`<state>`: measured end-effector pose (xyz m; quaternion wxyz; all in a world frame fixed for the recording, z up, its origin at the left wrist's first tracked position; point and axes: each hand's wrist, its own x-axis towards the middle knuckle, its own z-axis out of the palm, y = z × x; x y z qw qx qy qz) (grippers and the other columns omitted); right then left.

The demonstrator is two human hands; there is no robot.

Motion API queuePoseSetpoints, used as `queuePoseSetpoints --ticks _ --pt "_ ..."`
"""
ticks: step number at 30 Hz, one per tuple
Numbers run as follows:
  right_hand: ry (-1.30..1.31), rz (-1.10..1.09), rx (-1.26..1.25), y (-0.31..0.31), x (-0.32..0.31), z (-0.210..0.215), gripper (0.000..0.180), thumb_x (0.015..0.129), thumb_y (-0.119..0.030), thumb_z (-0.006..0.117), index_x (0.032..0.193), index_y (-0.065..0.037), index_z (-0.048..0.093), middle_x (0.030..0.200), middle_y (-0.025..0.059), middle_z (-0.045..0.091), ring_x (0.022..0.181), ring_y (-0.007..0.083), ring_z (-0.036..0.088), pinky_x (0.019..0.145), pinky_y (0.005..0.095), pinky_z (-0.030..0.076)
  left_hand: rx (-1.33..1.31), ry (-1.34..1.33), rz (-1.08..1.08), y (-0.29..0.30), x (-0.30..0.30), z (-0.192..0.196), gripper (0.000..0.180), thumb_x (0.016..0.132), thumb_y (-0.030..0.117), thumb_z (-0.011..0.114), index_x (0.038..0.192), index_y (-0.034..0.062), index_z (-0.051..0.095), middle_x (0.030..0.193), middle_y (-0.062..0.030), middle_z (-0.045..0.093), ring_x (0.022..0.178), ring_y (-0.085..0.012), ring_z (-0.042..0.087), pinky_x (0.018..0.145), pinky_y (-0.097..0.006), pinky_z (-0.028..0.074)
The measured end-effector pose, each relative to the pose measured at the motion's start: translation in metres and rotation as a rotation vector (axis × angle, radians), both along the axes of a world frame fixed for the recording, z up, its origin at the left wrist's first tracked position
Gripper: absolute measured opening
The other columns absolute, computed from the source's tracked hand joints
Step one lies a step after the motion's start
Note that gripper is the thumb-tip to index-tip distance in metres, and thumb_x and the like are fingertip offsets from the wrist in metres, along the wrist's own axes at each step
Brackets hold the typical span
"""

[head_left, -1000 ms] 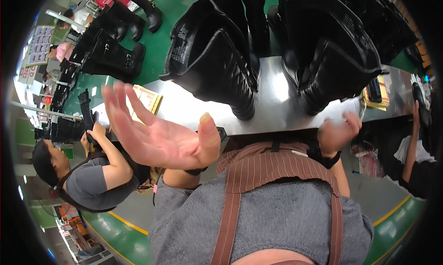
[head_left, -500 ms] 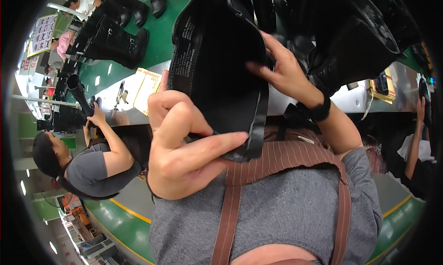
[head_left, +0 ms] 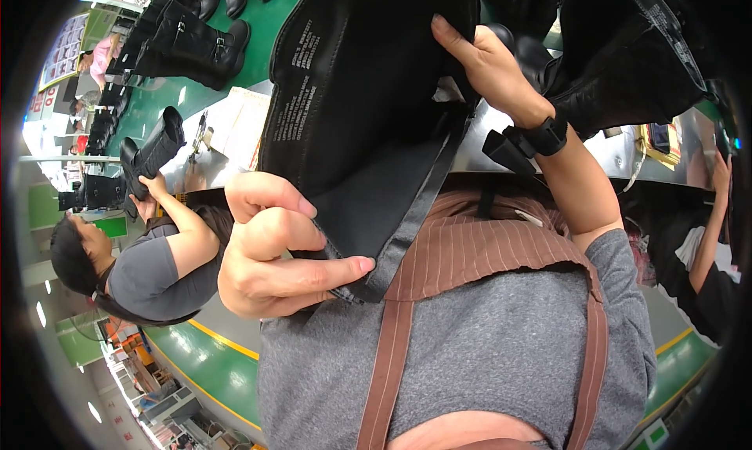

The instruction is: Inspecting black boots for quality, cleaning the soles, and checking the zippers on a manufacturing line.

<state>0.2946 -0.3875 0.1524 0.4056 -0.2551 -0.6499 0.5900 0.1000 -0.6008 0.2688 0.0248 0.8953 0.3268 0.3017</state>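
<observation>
A tall black boot [head_left: 352, 160] is held up before my chest, its shaft opening facing me so the dark lining and rows of pale print inside show. My left hand [head_left: 270, 246] pinches the lower corner of its top edge, index finger lying along the strip of edging. At the far right rim, the thumb of my right hand [head_left: 501, 78] rests on the inner side while its other fingers go behind the shaft, mostly hidden. A small pale patch shows just below that thumb. The boot's foot is out of view. On my right wrist is a black band [head_left: 546, 137].
Another black boot [head_left: 627, 66] stands at the right beyond the metal bench [head_left: 478, 152]. Yellowish papers [head_left: 239, 125] lie at the left. A co-worker [head_left: 149, 270] handles a boot [head_left: 153, 152] there; another person's arm [head_left: 709, 223] shows far right. Several boots [head_left: 196, 43] stand at the back left.
The boot's near corner has come down and to the left with my left hand. My right hand has risen along the rim, its thumb now against the inside. The shaft gapes wider.
</observation>
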Motion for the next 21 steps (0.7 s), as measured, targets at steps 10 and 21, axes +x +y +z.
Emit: queuePoseSetpoints --ticks 10,21 --pt "-0.083 -0.035 0.017 0.007 0.003 -0.013 0.055 0.099 -0.049 0.054 0.060 -0.011 0.046 0.054 -0.0100 0.029 0.050 0.0021 0.024 0.045 0.0252 0.020 0.005 0.014 0.017 0.007 0.006 0.005 0.046 0.039 0.027 0.073 0.083 0.0190 0.080 0.082 0.0022 0.046 0.089 -0.0234 0.045 0.077 -0.029 0.038" --pt "0.037 -0.084 0.117 -0.003 0.011 -0.039 0.031 0.099 -0.033 0.060 0.099 -0.003 0.062 0.080 -0.0023 0.056 0.073 0.0062 0.050 0.065 0.0253 0.044 0.567 -0.491 0.825 0.095 0.050 -0.056 0.090 0.067 0.012 0.089 0.140 0.0072 0.036 0.136 -0.0133 0.028 0.126 -0.0299 0.041 0.086 -0.040 0.051"
